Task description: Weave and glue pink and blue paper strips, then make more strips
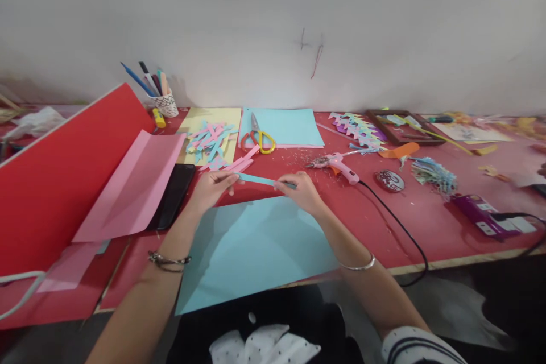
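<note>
A narrow light-blue paper strip [257, 180] is stretched between my two hands above the table. My left hand [214, 187] pinches its left end between thumb and fingers. My right hand [301, 189] grips the other end, and a short bit of it pokes out past the fingers. Below my hands lies a large light-blue paper sheet [260, 244], its near edge overhanging the table's front. Just beyond my left hand are pink paper strips [241, 166] and a pile of pink and blue strips [213, 139] on a pale yellow sheet [191, 119].
Scissors [259, 137] rest on stacked blue sheets [294, 125] at the back. A pink glue gun [336, 166] with a black cord lies to the right, near a round tin [389, 181] and purple power strip [486, 216]. Pink paper [132, 187] partly covers a black phone [174, 193] at left.
</note>
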### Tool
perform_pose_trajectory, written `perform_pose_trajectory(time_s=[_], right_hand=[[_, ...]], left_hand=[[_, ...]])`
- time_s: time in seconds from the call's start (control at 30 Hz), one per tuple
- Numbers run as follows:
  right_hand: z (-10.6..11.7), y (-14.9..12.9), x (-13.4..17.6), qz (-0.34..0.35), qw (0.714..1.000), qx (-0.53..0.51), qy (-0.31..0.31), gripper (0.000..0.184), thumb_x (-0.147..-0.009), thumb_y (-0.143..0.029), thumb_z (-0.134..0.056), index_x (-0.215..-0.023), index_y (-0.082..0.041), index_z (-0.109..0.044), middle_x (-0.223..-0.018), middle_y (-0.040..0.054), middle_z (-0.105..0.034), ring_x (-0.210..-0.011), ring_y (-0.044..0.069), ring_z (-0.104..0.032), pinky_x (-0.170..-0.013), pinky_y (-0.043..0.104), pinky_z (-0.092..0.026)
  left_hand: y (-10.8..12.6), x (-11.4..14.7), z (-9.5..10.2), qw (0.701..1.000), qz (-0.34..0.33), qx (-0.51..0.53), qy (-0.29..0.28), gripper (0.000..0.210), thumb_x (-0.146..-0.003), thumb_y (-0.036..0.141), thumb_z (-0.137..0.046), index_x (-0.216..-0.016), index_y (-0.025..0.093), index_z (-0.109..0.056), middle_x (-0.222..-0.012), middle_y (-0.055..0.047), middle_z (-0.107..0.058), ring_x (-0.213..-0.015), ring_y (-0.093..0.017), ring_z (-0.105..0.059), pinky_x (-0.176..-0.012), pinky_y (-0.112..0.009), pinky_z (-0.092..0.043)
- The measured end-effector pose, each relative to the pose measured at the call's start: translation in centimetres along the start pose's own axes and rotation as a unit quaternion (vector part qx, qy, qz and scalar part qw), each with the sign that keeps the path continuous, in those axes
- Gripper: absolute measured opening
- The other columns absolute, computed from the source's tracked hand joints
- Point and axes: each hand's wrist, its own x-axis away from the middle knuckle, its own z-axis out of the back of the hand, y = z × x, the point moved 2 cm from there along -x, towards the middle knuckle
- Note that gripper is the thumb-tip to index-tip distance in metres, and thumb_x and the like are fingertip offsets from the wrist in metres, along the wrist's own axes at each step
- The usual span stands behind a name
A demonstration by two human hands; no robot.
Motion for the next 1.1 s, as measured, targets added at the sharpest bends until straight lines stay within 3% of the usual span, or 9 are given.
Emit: perform_pose_trajectory(time_s=[0.13,0.27,0.43,0.6,0.8,1.1], right_hand=[[0.4,0.2,-0.1,-0.025,0.997,-0.055,0.041,0.03,-0.07,-0.044,-0.054,-0.055,-0.018,-0.056,-0.048,-0.0027,-0.054,-0.046,0.009,-0.045,-0.05,0.022,-0.034],[0.2,0.5,0.0,-0.053,0.989,-0.115,0.076,0.03,-0.07,-0.046,-0.051,-0.057,-0.019,-0.053,-0.045,-0.0029,-0.053,-0.038,0.008,-0.045,-0.043,0.022,-0.037],[0.1,0.5,-0.1,-0.064,0.977,-0.168,0.111,0.027,-0.069,-0.046,-0.052,-0.06,-0.02,-0.052,-0.055,0.0017,-0.062,-0.046,0.012,-0.058,-0.05,0.025,-0.047],[0.1,0.6,-0.2,-0.051,0.975,-0.178,0.126,0.032,-0.071,-0.051,-0.048,-0.065,-0.02,-0.051,-0.057,0.0031,-0.064,-0.05,0.015,-0.062,-0.057,0.029,-0.051],[0.1,0.1,0.1,-0.011,0.986,-0.108,0.122,0.025,-0.078,-0.042,-0.04,-0.066,-0.021,-0.045,-0.056,-0.0001,-0.062,-0.046,0.012,-0.059,-0.055,0.025,-0.046],[0.6,-0.4,0.6,0.055,0.986,0.086,0.129,0.024,-0.08,-0.035,-0.037,-0.059,-0.022,-0.036,-0.046,-0.0042,-0.042,-0.042,0.01,-0.04,-0.048,0.021,-0.028]], left_hand=[[-0.2,-0.2,1.1,0.999,-0.007,-0.005,0.041,0.027,-0.061,0.043,-0.058,-0.055,0.017,-0.066,-0.04,0.002,-0.054,-0.043,-0.011,-0.047,-0.052,-0.025,-0.043],[-0.4,-0.3,1.5,0.997,-0.02,-0.005,0.069,0.025,-0.06,0.041,-0.058,-0.054,0.018,-0.064,-0.04,0.003,-0.053,-0.048,-0.012,-0.052,-0.06,-0.026,-0.044],[-0.6,-0.4,1.6,0.995,-0.027,0.001,0.093,0.027,-0.058,0.045,-0.058,-0.052,0.019,-0.061,-0.041,0.002,-0.051,-0.055,-0.015,-0.055,-0.061,-0.027,-0.043],[-0.7,-0.4,1.7,0.994,-0.03,0.0,0.102,0.033,-0.058,0.05,-0.058,-0.056,0.018,-0.064,-0.04,0.004,-0.046,-0.048,-0.011,-0.046,-0.055,-0.026,-0.04],[-0.6,-0.4,1.8,0.993,-0.03,-0.002,0.116,0.033,-0.058,0.048,-0.057,-0.057,0.017,-0.066,-0.039,0.005,-0.044,-0.045,-0.01,-0.042,-0.06,-0.026,-0.042],[-0.4,-0.2,1.9,0.991,-0.036,-0.013,0.129,0.028,-0.06,0.044,-0.056,-0.054,0.018,-0.064,-0.039,0.005,-0.044,-0.048,-0.011,-0.046,-0.067,-0.028,-0.045]])
